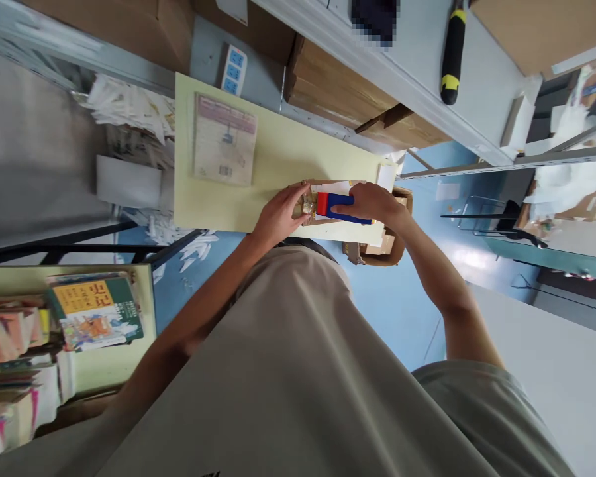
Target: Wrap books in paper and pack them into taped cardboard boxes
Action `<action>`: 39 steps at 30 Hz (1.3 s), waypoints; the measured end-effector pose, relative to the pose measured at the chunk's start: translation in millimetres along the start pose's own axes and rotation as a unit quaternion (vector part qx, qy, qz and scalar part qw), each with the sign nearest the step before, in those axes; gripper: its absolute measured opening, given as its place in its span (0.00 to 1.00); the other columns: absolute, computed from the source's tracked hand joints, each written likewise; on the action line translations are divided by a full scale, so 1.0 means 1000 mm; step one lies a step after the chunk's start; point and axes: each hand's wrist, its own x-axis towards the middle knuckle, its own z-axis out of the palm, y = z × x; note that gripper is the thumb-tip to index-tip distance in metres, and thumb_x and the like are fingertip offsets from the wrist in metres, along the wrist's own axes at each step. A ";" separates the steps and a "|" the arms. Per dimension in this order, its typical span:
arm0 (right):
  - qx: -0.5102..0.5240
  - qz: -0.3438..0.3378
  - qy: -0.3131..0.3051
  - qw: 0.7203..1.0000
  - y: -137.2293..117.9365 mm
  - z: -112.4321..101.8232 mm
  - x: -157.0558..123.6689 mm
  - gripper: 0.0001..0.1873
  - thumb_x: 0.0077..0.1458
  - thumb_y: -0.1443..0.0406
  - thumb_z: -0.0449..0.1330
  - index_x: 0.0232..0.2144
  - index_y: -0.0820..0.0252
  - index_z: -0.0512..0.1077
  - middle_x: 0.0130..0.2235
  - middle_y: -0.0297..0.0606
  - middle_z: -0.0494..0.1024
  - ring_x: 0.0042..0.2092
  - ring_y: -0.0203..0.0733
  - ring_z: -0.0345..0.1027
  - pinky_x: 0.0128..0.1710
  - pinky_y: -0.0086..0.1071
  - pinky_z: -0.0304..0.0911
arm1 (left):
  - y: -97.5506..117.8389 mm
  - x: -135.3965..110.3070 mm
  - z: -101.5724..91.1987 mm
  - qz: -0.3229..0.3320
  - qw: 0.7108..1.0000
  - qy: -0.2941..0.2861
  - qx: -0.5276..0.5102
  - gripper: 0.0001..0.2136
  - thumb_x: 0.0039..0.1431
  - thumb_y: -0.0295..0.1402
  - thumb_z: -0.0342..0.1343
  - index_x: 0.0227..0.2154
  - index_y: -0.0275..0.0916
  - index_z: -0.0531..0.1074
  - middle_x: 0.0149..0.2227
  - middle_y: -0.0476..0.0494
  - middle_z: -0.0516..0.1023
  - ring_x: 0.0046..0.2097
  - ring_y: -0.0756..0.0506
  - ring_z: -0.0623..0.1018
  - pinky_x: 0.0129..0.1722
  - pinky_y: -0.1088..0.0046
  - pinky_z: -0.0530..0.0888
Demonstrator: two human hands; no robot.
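A small brown cardboard parcel [312, 187] lies at the near edge of a pale yellow table [278, 159]. My left hand [281, 215] grips the parcel's left end, fingers curled against it. My right hand [372, 202] is closed round a blue and red tape dispenser [338, 204], which rests on top of the parcel. A white label shows on the parcel's far side, partly hidden by the dispenser.
A plastic-wrapped flat pack [223, 139] lies on the table's left part. A white power strip [232, 68] and cardboard boxes [342, 86] sit beyond. A black-and-yellow tool handle [451, 56] rests on a grey shelf. Books [97, 311] are stacked at left. An open carton [385, 246] sits below the table.
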 end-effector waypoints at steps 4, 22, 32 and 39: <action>0.012 -0.034 0.007 0.999 0.016 0.009 0.013 0.34 0.72 0.38 0.66 0.48 0.66 0.85 0.48 0.61 0.88 0.50 0.62 0.82 0.49 0.46 0.73 | 0.011 -0.010 0.016 -0.092 0.993 0.077 -0.019 0.35 0.71 0.39 0.70 0.77 0.43 0.67 0.75 0.29 0.74 0.61 0.36 0.86 0.66 0.56 0.83; 0.067 -0.101 0.042 0.992 0.033 0.026 0.021 0.34 0.75 0.44 0.63 0.60 0.70 0.83 0.56 0.64 0.88 0.58 0.66 0.84 0.56 0.46 0.75 | 0.051 0.022 0.090 -0.301 0.908 0.278 0.088 0.27 0.86 0.52 0.44 0.47 0.41 0.85 0.34 0.40 0.85 0.37 0.41 0.81 0.40 0.67 0.72; 0.138 -0.096 -0.028 0.985 0.175 0.005 -0.012 0.36 0.72 0.33 0.61 0.34 0.58 0.80 0.28 0.44 0.81 0.34 0.48 0.77 0.36 0.38 0.62 | 0.037 0.032 0.052 -0.346 0.876 0.291 0.168 0.21 0.84 0.38 0.49 0.43 0.36 0.86 0.34 0.40 0.83 0.37 0.43 0.78 0.42 0.68 0.69; 0.140 -0.062 -0.038 0.987 0.216 0.015 -0.001 0.33 0.70 0.35 0.64 0.32 0.57 0.78 0.27 0.42 0.79 0.32 0.47 0.73 0.35 0.40 0.60 | 0.038 0.046 0.051 -0.337 0.884 0.267 0.183 0.19 0.82 0.37 0.51 0.37 0.38 0.82 0.30 0.43 0.77 0.37 0.43 0.76 0.42 0.68 0.68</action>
